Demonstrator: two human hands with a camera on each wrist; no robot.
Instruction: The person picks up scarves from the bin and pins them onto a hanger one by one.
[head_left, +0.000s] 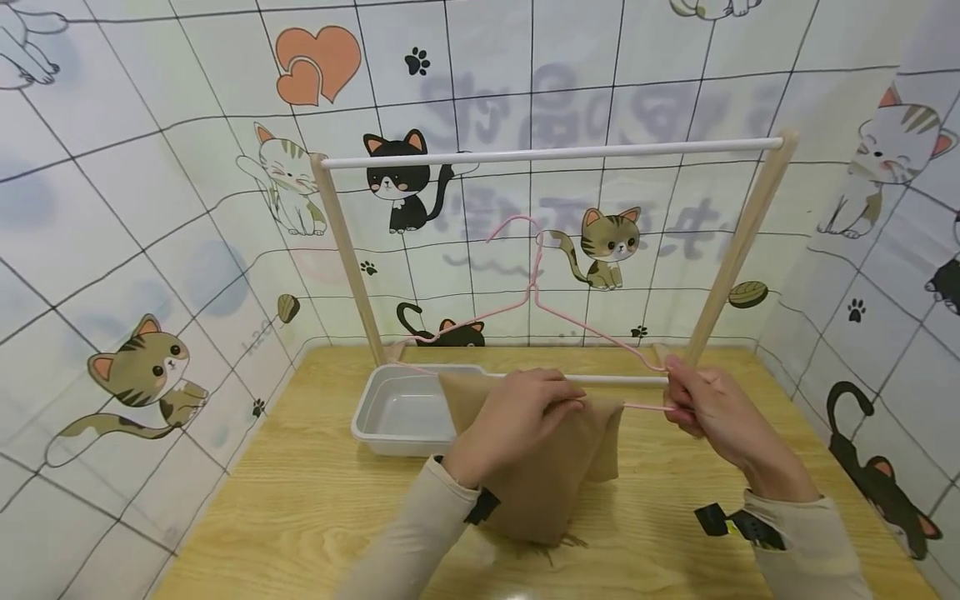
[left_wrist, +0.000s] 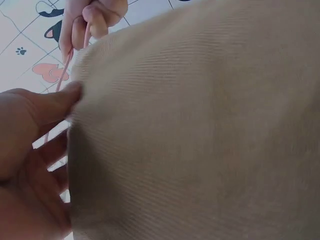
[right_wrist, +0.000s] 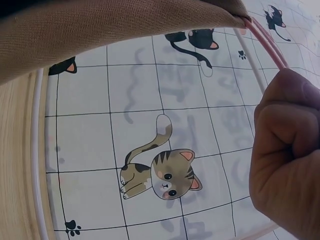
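A brown scarf point(head_left: 536, 492) with fringe at its lower end hangs folded over the bottom bar of a pink wire hanger point(head_left: 533, 287). My left hand point(head_left: 517, 417) pinches the scarf at its top fold. In the left wrist view, the thumb point(left_wrist: 65, 100) lies along the edge of the cloth. My right hand point(head_left: 716, 408) grips the hanger's right corner and holds it upright, hook on top. The right wrist view has those fingers point(right_wrist: 290, 135) curled tightly around the pink wire, beside the scarf's edge.
Behind the hanger stands a rack with wooden posts point(head_left: 738, 250) and a white top rail point(head_left: 555, 154). A white plastic tray point(head_left: 367, 421) sits left of the scarf on the wooden table point(head_left: 285, 500). Cat-patterned walls point(head_left: 480, 92) enclose the back and sides.
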